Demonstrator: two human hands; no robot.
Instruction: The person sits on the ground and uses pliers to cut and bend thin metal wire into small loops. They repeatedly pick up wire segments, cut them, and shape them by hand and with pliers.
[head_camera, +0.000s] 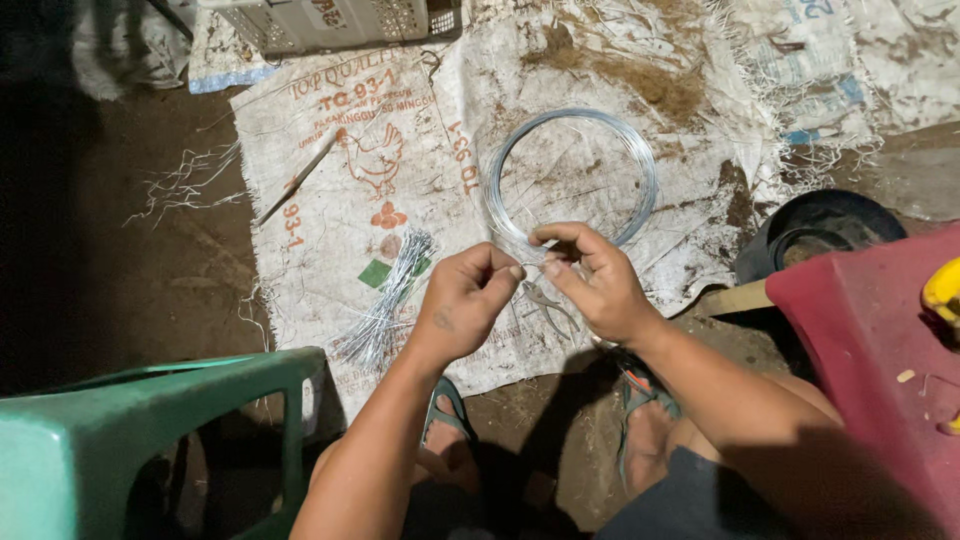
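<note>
Green plastic stool (150, 440) fills the lower left of the frame. At centre, the left hand (462, 300) and right hand (590, 280) meet, fingers pinched shut on a thin wire (535, 262) between them. Pliers (548, 305) lie just below on the white woven sack (330, 160), a wire coil (572, 175) above, cut wire pieces (385, 305) to the left.

- One coil of wire (572, 178)
- One bundle of cut wire pieces (385, 300)
- One pair of pliers (545, 303)
- Two hands: left hand (462, 300), right hand (592, 278)
- One green stool (140, 440)
- One black tub (820, 232)
</note>
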